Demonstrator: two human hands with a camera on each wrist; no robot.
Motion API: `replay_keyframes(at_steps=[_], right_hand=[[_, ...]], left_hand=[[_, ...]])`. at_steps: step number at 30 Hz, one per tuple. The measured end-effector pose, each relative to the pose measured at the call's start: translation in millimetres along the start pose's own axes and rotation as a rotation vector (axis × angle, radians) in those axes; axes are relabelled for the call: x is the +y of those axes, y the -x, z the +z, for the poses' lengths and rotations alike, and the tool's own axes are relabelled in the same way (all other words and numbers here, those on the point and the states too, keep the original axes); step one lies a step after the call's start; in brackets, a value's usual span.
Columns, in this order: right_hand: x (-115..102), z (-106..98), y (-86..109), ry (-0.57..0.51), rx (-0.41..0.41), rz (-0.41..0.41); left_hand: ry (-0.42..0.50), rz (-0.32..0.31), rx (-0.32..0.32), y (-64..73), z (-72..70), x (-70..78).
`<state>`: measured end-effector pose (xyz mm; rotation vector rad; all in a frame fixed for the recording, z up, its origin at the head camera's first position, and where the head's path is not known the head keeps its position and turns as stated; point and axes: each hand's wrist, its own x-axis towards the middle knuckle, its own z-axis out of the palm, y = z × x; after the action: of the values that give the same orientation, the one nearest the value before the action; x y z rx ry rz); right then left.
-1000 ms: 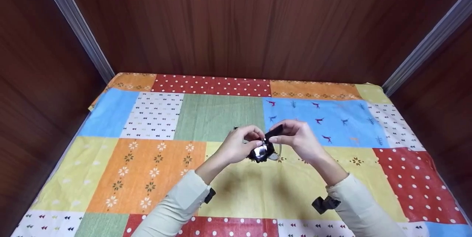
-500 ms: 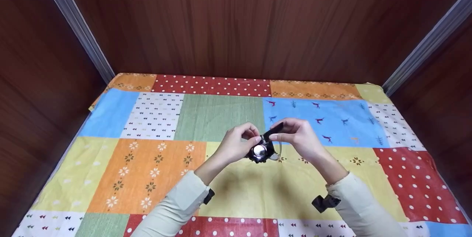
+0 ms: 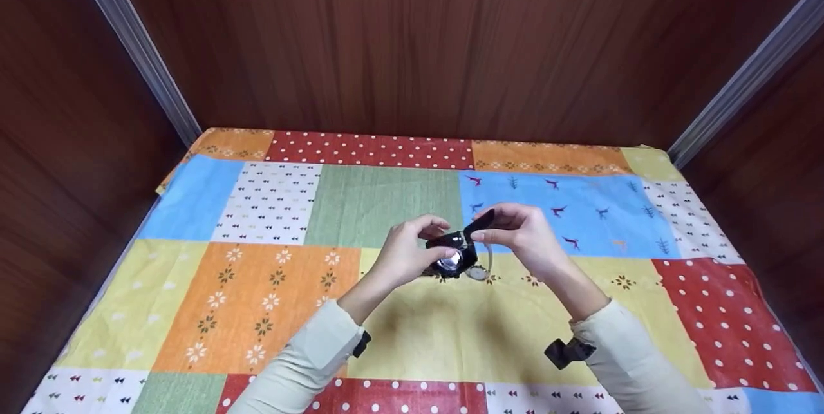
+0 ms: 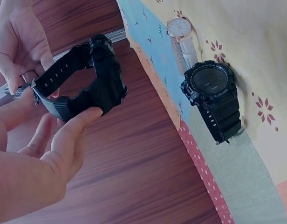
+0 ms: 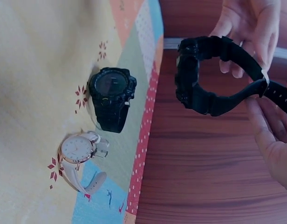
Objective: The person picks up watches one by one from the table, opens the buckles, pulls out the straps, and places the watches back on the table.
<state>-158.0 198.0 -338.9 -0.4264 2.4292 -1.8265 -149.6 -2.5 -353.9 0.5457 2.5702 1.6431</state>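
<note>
A black sports watch [image 4: 105, 70] hangs in the air between both hands, its strap closed in a loop through the buckle. My left hand [image 3: 405, 250] grips it, the thumb lying across the case in the head view. With thumb and fingers my right hand [image 3: 528, 240] pinches the loose strap end [image 3: 479, 225]. Below lies a second black digital watch [image 5: 111, 88] on the cloth. Next to it rests a white-strapped watch [image 5: 77, 149] with a pale dial and rose-gold rim. From the head, the held watch mostly hides the second black one.
A patchwork tablecloth [image 3: 257, 311] in bright squares covers the table. Dark wood panels [image 3: 412, 40] with metal corner strips [image 3: 135, 47] enclose its back and sides. Small black devices [image 3: 570, 354] are strapped at both wrists.
My left fingers have shifted left, away from the buckle end, and the thumb now lies lower on the watch. The held watch has tilted slightly. My right hand stays almost in place on the strap.
</note>
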Motion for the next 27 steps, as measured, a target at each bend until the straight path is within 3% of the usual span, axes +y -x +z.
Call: replay_keyframes(at_steps=[8, 14, 22, 27], right_hand=[[0, 3, -3.0, 0.017, -0.009, -0.013], [4, 2, -5.0, 0.061, -0.123, -0.049], [12, 0, -4.3, 0.253, -0.248, -0.092], [17, 2, -3.7, 0.288, -0.238, -0.13]], left_hand=[[-0.056, 0.025, 0.028, 0.1, 1.2, 0.5], [-0.076, 0.067, 0.025, -0.2, -0.1, -0.3], [-0.081, 0.064, 0.023, -0.8, -0.6, 0.1], [-0.077, 0.062, 0.019, -0.5, -0.5, 0.8]])
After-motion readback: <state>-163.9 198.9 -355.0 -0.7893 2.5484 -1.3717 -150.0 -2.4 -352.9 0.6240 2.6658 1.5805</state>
